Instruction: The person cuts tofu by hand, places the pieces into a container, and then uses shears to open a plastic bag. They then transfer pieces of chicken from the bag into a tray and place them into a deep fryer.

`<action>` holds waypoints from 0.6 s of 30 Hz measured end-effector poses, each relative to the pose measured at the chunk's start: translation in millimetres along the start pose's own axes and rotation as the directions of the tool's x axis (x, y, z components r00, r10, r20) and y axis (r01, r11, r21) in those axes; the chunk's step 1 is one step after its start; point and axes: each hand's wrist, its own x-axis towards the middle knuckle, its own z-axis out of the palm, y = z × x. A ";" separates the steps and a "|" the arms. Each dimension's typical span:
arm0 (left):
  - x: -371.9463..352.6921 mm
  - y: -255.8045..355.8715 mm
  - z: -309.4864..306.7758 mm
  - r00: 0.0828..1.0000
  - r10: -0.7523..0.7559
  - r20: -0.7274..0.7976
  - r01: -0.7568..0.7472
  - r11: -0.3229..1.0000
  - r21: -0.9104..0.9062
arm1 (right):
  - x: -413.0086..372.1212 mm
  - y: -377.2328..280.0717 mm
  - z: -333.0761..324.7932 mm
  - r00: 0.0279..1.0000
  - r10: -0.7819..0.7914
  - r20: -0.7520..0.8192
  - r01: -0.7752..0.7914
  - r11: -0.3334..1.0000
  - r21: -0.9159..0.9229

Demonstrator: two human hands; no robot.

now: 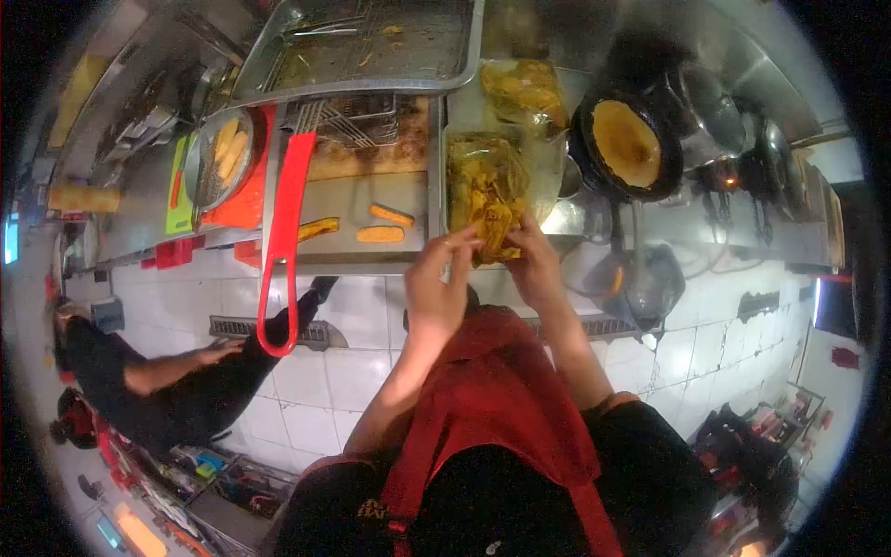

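A clear plastic bag (484, 181) of yellow-brown food pieces lies at the counter's near edge, straight ahead of me. My left hand (444, 283) pinches the bag's near left side, thumb and fingers close together. On the near right side, my right hand (534, 265) grips the same bag with bent fingers. Some of the pieces show between my two hands. Farther back rests a second bag (524, 88) with similar contents. Left of my left hand, orange food sticks (380, 235) lie on the flat metal surface.
A red-handled slotted turner (293, 186) juts over the counter's front edge. At right, a black frying pan (594, 172) holds a flat round pancake (626, 144), near a small flame. A large metal tray (371, 46) stands behind. Another person (176, 381) is at left.
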 end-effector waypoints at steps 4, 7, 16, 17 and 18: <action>7.2 -27.1 -5.6 0.945 -0.328 0.007 0.317 0.906 -0.281 | -12.4 2.5 23.6 0.983 0.181 0.022 -0.182 0.983 0.039; 0.8 -62.0 -9.4 0.941 -0.329 0.085 0.322 0.784 -0.531 | -8.5 10.3 26.1 0.959 0.239 0.149 -0.241 0.970 -0.007; -3.7 -112.9 -64.7 0.732 -0.523 0.437 0.586 0.156 -0.795 | -4.1 21.6 29.9 0.943 0.267 0.199 -0.170 0.899 -0.403; -4.2 -148.2 -78.5 0.728 -0.547 0.412 0.594 0.204 -0.778 | -3.8 22.1 24.8 0.944 0.266 0.196 -0.172 0.901 -0.398; 0.2 -171.6 -92.6 0.726 -0.568 0.387 0.601 0.252 -0.758 | -3.0 22.4 15.1 0.955 0.238 0.177 -0.147 0.899 -0.412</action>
